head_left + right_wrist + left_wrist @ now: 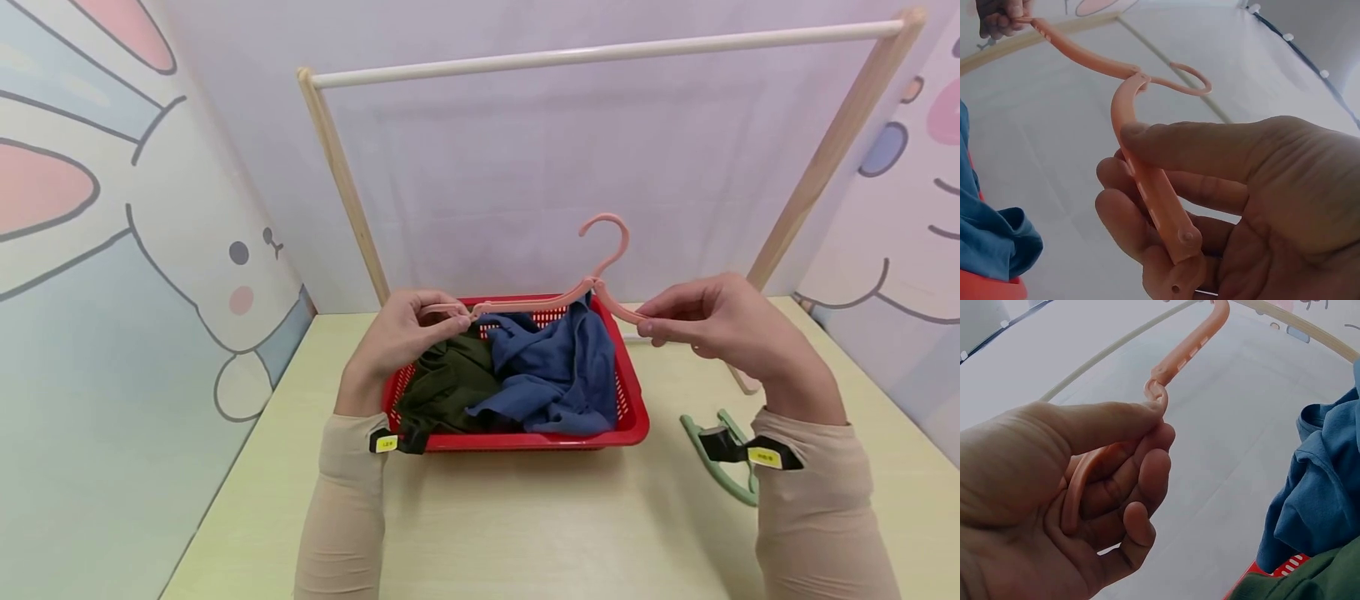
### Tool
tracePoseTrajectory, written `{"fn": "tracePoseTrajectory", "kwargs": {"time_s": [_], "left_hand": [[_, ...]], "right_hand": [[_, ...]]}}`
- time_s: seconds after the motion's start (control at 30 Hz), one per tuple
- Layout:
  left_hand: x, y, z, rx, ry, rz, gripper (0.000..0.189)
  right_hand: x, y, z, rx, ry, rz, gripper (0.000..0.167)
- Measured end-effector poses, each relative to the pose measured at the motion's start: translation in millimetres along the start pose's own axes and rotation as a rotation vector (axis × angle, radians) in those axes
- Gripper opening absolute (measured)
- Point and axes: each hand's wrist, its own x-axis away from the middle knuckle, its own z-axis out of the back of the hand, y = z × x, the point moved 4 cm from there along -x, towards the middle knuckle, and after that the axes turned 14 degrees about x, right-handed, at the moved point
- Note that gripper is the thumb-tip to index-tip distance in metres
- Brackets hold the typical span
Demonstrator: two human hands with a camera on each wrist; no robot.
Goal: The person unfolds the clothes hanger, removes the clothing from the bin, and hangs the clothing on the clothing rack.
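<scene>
A pink folding hanger (551, 303) is held up between both hands above the red basket (633, 400). My left hand (411, 329) pinches the end of one arm of it between thumb and fingertips, and a thin end piece (1079, 487) curves back into the palm. The other arm (1147, 172) lies between the thumb and fingers of my right hand (712, 321). Between the hands the hook (618, 237) stands up from the centre joint. Below, a blue garment (551, 375) and a dark green garment (453, 379) lie crumpled in the basket.
Behind the basket stands a rack with a white rail (600, 56) and wooden side posts (341, 183). A green folded hanger (720, 467) lies on the pale table (510, 525) at right, partly hidden by the right sleeve. Walls with rabbit drawings (225, 208) flank the table.
</scene>
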Motion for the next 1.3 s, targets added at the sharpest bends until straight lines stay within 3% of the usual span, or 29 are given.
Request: {"fn": "tracePoseTrajectory", "kwargs": {"time_s": [0.3,0.63,0.9,1.03,1.3], "left_hand": [[0.4,-0.2,-1.2,-0.016,0.007,-0.003,0.013],[-1.2,-1.1,-3.0,0.044,0.013,0.005,0.016],[1.7,1.2,2.2,0.07,0.057,-0.039,0.027],[2.7,0.9,3.4,0.065,0.111,-0.013,0.023],[-1.6,6.5,-13.4,0.04,0.084,-0.045,0.019]], "right_hand": [[0.8,-0.2,1.8,0.032,0.049,0.031,0.016],[4.7,0.8,7.1,0.03,0.073,0.091,0.016],[14.7,10.3,20.9,0.017,0.125,-0.003,0.019],[21.0,18.1,30.1,-0.031,0.162,-0.043,0.021],[24.9,20.3,36.4,-0.119,0.246,-0.093,0.023]]}}
